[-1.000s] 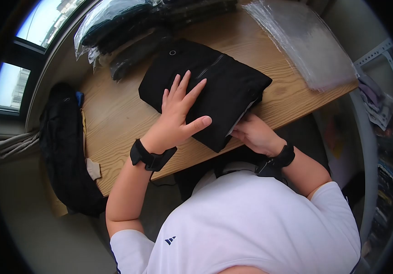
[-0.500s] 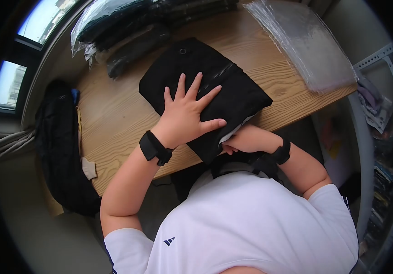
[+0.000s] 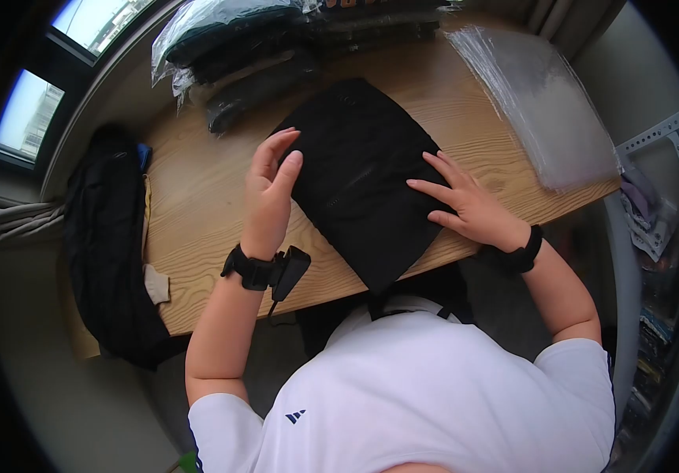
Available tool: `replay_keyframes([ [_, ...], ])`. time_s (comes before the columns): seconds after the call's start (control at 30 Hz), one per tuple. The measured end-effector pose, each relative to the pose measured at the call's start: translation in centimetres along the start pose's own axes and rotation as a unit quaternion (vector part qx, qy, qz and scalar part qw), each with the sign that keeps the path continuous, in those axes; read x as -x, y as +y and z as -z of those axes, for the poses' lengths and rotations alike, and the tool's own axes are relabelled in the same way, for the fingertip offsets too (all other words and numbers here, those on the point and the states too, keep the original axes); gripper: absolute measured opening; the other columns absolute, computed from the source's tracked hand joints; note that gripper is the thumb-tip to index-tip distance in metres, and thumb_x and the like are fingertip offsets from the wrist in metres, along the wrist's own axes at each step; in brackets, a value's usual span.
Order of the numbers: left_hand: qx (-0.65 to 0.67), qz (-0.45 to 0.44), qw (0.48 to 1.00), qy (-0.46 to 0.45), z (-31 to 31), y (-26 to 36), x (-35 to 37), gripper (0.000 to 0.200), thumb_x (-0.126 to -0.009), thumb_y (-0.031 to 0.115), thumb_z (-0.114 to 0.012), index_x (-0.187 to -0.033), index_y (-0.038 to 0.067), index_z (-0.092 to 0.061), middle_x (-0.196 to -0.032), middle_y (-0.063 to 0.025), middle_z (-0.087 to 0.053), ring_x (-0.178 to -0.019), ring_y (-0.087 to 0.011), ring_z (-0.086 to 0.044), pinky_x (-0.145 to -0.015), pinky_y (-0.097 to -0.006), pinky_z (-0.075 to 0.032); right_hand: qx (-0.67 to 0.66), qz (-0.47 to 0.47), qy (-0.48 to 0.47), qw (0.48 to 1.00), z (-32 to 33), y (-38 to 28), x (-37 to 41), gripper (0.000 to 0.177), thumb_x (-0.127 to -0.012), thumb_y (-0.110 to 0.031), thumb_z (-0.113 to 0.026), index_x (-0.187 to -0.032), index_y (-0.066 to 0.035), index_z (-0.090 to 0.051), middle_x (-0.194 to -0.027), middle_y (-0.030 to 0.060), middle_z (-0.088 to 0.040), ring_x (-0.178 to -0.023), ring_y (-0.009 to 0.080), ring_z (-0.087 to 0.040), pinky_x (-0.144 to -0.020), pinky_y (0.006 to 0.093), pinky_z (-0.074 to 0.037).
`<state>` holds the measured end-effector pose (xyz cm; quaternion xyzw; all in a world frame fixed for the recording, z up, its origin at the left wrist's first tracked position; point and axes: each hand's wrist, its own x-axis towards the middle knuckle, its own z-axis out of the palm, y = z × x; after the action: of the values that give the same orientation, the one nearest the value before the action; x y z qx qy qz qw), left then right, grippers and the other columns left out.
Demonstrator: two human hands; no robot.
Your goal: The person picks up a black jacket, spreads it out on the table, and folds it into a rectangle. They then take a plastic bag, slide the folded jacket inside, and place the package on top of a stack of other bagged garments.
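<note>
A folded black garment [image 3: 363, 181] lies on the wooden table in front of me, one corner pointing toward my body at the near edge. My left hand [image 3: 271, 189] is at its left side, turned on edge, with thumb and fingers apart and the fingertips right by the cloth's border. On the right side, my right hand [image 3: 473, 203] rests with spread fingers on the garment's edge, palm down. Neither hand grips anything. Black bands circle both wrists, and a small black box with a cable hangs at the left one.
Plastic-bagged dark clothes [image 3: 252, 55] are stacked at the back of the table [image 3: 197, 236]. Clear plastic bags [image 3: 540, 110] lie in a pile at the back right. More black clothing [image 3: 107, 244] drapes over the left edge. A metal shelf [image 3: 654, 130] with bagged items stands at right.
The garment now lies flatter, with its pale inner edge and zip-like line no longer showing. My left hand moved off its middle to the left; my right hand came from underneath to on top.
</note>
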<state>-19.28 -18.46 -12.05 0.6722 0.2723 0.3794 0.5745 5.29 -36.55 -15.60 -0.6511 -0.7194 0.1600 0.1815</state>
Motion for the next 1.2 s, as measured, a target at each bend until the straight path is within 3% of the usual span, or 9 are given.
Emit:
replay_keyframes([
  [0.13, 0.177, 0.205, 0.943, 0.195, 2.7, -1.9, 2.0, 0.036, -0.093, 0.023, -0.055, -0.122, 0.001, -0.051, -0.122, -0.0115, -0.054, -0.115, -0.0176, -0.051, -0.100, -0.0323, -0.040, -0.010, 0.008, 0.014, 1.000, -0.4, 0.2, 0.1, 0.053, -0.087, -0.026, -0.062, -0.136, -0.028, -0.045, -0.150, 0.0130, -0.024, -0.139, 0.0356, -0.020, -0.111, 0.0468, -0.024],
  [0.43, 0.366, 0.381, 0.849, -0.013, -2.5, 0.5, 0.0, 0.037, -0.086, 0.014, -0.061, -0.119, -0.002, -0.054, -0.113, -0.0116, -0.061, -0.108, -0.0234, -0.057, -0.096, -0.0363, -0.045, -0.007, 0.025, 0.083, 0.996, 0.3, -0.7, 0.2, 0.054, -0.076, -0.017, -0.073, -0.126, -0.019, -0.051, -0.139, 0.0149, -0.036, -0.132, 0.0367, -0.032, -0.107, 0.0460, -0.032],
  [0.63, -0.041, -0.069, 0.977, -0.197, -3.5, 8.0, 3.0, 0.048, -0.072, 0.005, -0.071, -0.117, -0.001, -0.055, -0.110, -0.0118, -0.062, -0.099, -0.0206, -0.058, -0.091, -0.0301, -0.044, 0.069, 0.039, 0.197, 0.977, 2.3, -3.1, 0.1, 0.058, -0.073, -0.010, -0.074, -0.125, -0.007, -0.049, -0.133, 0.0155, -0.042, -0.125, 0.0328, -0.041, -0.106, 0.0394, -0.034],
  [0.7, -0.159, -0.222, 0.911, -0.308, -2.6, 9.2, 2.0, 0.046, -0.065, 0.006, -0.075, -0.108, 0.002, -0.059, -0.113, -0.0156, -0.060, -0.106, -0.0288, -0.057, -0.095, -0.0337, -0.043, -0.680, 0.061, 0.052, 0.729, 4.3, -3.7, -0.9, 0.042, -0.095, -0.015, -0.050, -0.135, -0.005, -0.040, -0.134, 0.0107, -0.046, -0.123, 0.0183, -0.045, -0.105, 0.0298, -0.035],
  [0.77, -0.254, -0.371, 0.831, -0.326, -2.5, 9.8, 1.2, 0.035, -0.066, 0.004, -0.072, -0.099, 0.004, -0.060, -0.120, -0.0123, -0.060, -0.118, -0.0312, -0.052, -0.103, -0.0456, -0.037, -0.161, 0.139, 0.098, 0.972, 6.5, -4.7, -1.1, 0.062, -0.082, -0.016, -0.069, -0.135, -0.001, -0.039, -0.140, 0.0115, -0.040, -0.123, 0.0249, -0.045, -0.105, 0.0361, -0.034],
  [0.87, -0.483, -0.377, 0.691, -0.383, -0.9, 9.0, 1.2, 0.023, -0.072, -0.002, -0.061, -0.094, 0.003, -0.058, -0.132, -0.0086, -0.053, -0.133, -0.0305, -0.037, -0.109, -0.0551, -0.023, -0.217, 0.076, 0.064, 0.971, 4.7, 0.6, -2.4, 0.034, -0.092, -0.013, -0.053, -0.124, -0.001, -0.052, -0.130, 0.0105, -0.053, -0.115, 0.0215, -0.052, -0.103, 0.0305, -0.037],
  [0.9, -0.480, -0.373, 0.693, -0.389, -0.4, 7.9, 1.7, 0.023, -0.072, -0.002, -0.061, -0.094, 0.003, -0.058, -0.132, -0.0086, -0.053, -0.133, -0.0305, -0.037, -0.109, -0.0551, -0.023, 0.037, 0.130, 0.162, 0.977, 3.9, 2.3, -3.5, 0.030, -0.089, -0.009, -0.053, -0.117, -0.001, -0.058, -0.127, 0.0137, -0.055, -0.113, 0.0280, -0.053, -0.101, 0.0327, -0.039],
  [1.03, -0.525, -0.219, 0.692, -0.444, 1.5, 3.9, 4.4, 0.027, -0.067, -0.009, -0.055, -0.090, 0.005, -0.050, -0.140, -0.0096, -0.045, -0.140, -0.0332, -0.022, -0.112, -0.0594, -0.013, -0.023, -0.143, 0.018, 0.989, 4.6, 3.9, -2.7, 0.026, -0.089, -0.007, -0.049, -0.112, -0.001, -0.061, -0.126, 0.0172, -0.054, -0.112, 0.0348, -0.053, -0.092, 0.0334, -0.045],
  [1.2, -0.434, -0.112, 0.795, -0.409, 0.6, 5.3, 6.5, 0.063, -0.079, 0.019, -0.062, -0.137, 0.009, -0.038, -0.149, -0.0180, -0.027, -0.141, -0.0388, -0.013, -0.111, -0.0597, -0.012, -0.061, 0.030, 0.149, 0.987, 4.3, -3.2, -1.2, 0.043, -0.094, -0.033, -0.050, -0.132, -0.014, -0.050, -0.139, 0.0151, -0.042, -0.130, 0.0329, -0.036, -0.106, 0.0472, -0.030],
])
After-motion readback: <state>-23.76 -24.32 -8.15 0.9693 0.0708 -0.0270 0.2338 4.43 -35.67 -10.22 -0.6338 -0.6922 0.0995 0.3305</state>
